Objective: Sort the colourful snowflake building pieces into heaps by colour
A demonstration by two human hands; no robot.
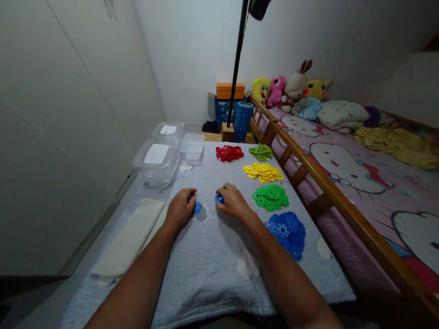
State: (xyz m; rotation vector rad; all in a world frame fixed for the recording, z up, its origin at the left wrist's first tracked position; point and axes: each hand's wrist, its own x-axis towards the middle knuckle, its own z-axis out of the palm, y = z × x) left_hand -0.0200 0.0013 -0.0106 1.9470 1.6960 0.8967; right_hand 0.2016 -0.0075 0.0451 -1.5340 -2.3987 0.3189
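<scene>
Over the middle of the cloth-covered table, my left hand (182, 206) is closed with a blue snowflake-shaped plastic disc (198, 208) at its fingertips. My right hand (233, 201) pinches another blue snowflake disc (219, 198) between thumb and fingers. The two discs are a short gap apart. Beside my right forearm lies a heap of blue discs (286, 233), partly hidden by the arm. Beyond it, along the right side, are piles of green discs (270, 197), yellow discs (263, 172) and light green discs (261, 152). Red pieces (229, 153) form a pile at the far end.
Clear plastic boxes (156, 160), some with white labels, stand at the back left. A folded cream cloth (132, 235) lies left of my left arm. A wooden bed rail (308, 173) borders the right side. A black pole (236, 64) rises behind the table.
</scene>
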